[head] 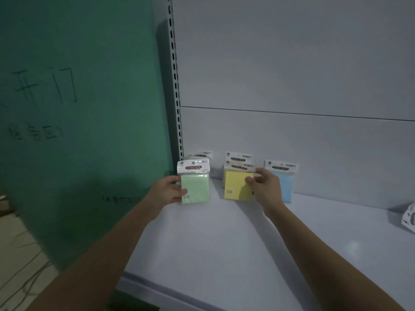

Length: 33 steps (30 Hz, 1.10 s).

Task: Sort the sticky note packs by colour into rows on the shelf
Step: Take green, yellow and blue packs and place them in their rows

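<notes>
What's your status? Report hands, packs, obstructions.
Left hand grips green pack. Right hand pinches front yellow pack. Blue pack against back panel. Nothing blocking.

Both arms outstretched, hands left (169, 189), right (265, 185) gripping

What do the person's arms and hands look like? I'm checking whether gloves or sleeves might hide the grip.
Both the left hand and the right hand are bare, with no gloves. Both forearms are uncovered as far as the view reaches; no sleeves, watch, rings or bands are visible.
</notes>
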{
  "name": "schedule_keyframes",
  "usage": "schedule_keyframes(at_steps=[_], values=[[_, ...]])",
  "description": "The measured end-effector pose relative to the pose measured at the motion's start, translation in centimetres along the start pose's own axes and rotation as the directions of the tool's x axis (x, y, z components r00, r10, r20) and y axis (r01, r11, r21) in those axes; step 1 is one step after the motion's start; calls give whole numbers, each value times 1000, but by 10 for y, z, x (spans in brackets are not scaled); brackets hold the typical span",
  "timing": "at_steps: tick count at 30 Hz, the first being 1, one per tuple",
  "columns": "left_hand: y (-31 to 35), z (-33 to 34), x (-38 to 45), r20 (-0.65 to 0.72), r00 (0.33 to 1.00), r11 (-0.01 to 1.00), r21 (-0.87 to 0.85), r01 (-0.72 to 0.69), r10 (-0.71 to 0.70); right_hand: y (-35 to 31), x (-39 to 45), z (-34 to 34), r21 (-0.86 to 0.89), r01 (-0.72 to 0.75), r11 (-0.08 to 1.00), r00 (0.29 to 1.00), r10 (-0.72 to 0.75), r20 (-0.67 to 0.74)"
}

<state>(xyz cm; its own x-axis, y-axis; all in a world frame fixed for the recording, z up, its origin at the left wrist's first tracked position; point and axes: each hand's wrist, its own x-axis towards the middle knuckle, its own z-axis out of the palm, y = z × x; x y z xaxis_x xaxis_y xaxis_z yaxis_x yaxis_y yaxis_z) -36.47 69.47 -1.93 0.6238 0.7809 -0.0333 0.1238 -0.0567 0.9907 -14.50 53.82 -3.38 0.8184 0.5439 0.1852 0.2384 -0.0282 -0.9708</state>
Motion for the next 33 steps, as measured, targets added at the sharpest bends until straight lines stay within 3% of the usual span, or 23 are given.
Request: schedule_keyframes(at_steps=[8,13,21,33], values=[[-6,-30,47,161,985,999,18,50,-53,11,15,34,-179,7,984,980,-42,-195],[-11,-35,61,233,971,998,50,44,-55,20,9,47,-288,106,952,943,-188,-273],[-10,-32,69,175,984,973,219,-73,34,23,9,51,-199,87,976,930,-151,-336],[-4,-22,80,77,989,941,309,-141,123,23,9,54,-195,101,976,931,-162,-328]])
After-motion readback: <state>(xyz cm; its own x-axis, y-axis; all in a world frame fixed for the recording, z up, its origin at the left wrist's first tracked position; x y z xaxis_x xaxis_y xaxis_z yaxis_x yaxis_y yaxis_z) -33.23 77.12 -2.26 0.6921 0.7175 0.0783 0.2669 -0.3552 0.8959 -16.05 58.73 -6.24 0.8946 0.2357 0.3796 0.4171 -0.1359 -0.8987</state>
